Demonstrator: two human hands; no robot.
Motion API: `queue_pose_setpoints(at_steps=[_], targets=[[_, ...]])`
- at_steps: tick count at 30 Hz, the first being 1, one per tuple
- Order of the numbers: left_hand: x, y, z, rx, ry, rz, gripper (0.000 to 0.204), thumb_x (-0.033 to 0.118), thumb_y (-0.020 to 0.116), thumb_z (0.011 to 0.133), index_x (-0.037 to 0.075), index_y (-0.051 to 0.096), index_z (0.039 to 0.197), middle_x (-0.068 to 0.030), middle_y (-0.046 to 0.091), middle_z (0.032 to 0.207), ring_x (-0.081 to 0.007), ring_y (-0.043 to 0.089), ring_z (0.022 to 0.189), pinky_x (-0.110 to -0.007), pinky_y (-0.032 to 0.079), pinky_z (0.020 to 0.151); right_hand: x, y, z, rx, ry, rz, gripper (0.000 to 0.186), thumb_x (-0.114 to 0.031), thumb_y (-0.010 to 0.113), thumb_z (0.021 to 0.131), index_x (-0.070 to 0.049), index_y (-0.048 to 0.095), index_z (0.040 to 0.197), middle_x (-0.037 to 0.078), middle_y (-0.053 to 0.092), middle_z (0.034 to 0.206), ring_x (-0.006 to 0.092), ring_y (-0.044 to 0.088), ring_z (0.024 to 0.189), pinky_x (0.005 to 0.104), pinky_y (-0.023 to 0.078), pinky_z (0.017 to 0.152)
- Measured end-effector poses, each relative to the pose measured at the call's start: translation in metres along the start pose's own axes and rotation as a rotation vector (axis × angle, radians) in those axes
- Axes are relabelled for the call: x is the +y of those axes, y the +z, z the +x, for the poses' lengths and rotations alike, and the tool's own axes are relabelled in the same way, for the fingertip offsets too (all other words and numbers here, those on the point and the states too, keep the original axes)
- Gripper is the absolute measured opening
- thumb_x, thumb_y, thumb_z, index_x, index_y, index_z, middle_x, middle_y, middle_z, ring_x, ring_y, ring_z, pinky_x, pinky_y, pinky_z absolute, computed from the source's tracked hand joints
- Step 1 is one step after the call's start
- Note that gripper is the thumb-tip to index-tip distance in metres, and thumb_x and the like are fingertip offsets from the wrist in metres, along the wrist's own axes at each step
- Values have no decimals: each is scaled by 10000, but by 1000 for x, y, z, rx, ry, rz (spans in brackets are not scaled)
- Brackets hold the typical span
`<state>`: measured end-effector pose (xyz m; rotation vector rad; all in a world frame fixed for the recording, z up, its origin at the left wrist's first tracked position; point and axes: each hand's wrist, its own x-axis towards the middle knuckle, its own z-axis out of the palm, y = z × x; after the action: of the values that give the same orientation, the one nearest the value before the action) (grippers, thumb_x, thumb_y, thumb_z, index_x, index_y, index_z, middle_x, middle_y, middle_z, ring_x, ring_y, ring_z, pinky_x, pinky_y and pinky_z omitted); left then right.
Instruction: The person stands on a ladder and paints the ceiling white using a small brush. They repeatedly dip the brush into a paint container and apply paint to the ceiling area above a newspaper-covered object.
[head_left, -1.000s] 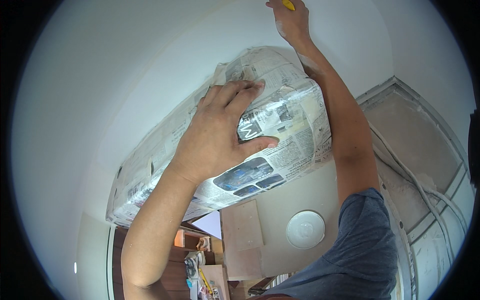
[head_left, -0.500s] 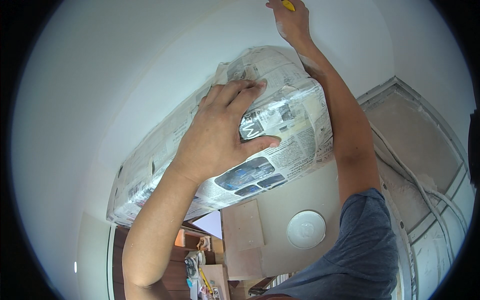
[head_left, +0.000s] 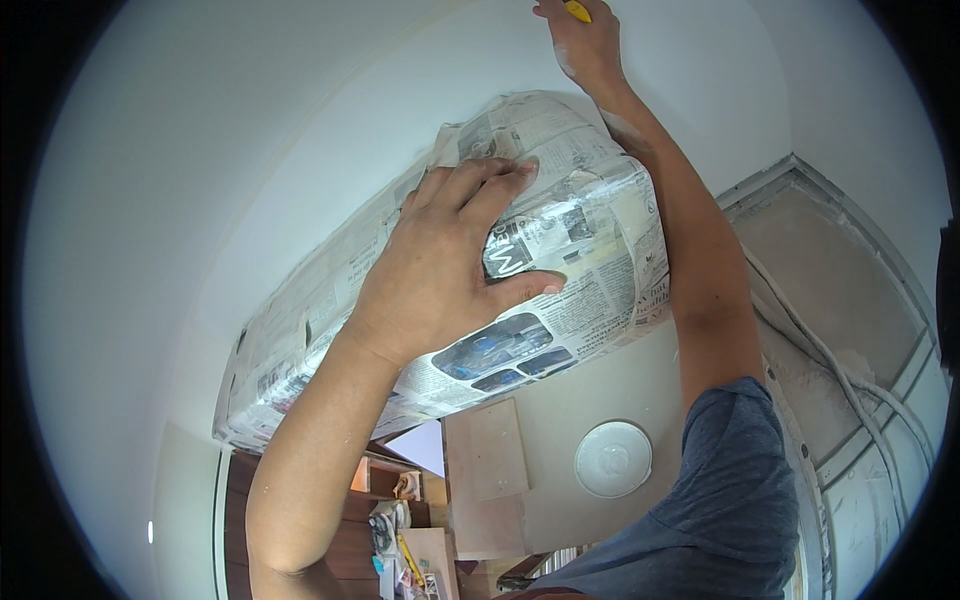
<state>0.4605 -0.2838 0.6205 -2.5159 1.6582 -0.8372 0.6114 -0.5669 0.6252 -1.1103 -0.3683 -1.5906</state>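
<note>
A long boxy object [head_left: 590, 290] wrapped in printed newspaper lies against the white wall. My left hand [head_left: 445, 245] rests on it with fingers spread and thumb out to the side. My right hand [head_left: 585, 40] is raised beyond the object's right end, against the wall [head_left: 690, 60] at the top of the view. It is closed on the yellow handle [head_left: 577, 10] of a tool whose working end is out of view. My right forearm runs alongside the wrapped object's right end, with whitish smears near the wrist.
A pale panel [head_left: 560, 520] with a white round fitting or lid [head_left: 613, 458] lies below. At right are grey cables [head_left: 830, 355] and a metal-framed recess [head_left: 880, 280]. At lower left appear wooden shelving [head_left: 385, 473] and cluttered items [head_left: 390, 535], partly behind my left arm.
The whole view has shifted very slightly. Both hands hold nearly the same positions as a second ago, the right still on the yellow handle.
</note>
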Motion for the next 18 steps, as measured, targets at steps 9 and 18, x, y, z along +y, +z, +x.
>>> queue_pose_setpoints(at_steps=[9, 18], targets=[[1, 0, 0, -2, -6, 0, 924, 580, 896, 790, 80, 611, 1512, -174, 615, 1474, -379, 593, 1352, -532, 478, 1184, -3, 0, -2, -18, 47, 0, 271, -113, 624, 1034, 28, 754, 1226, 93, 780, 1041, 152, 667, 952, 292, 531, 875], [1, 0, 0, 10, 0, -10, 908, 562, 903, 786, 80, 619, 1502, -167, 616, 1466, -384, 595, 1332, -531, 481, 1174, -3, 0, -3, -29, 49, 3, 267, -117, 628, 1031, 15, 762, 1221, 59, 760, 974, 125, 637, 879, 278, 520, 813]])
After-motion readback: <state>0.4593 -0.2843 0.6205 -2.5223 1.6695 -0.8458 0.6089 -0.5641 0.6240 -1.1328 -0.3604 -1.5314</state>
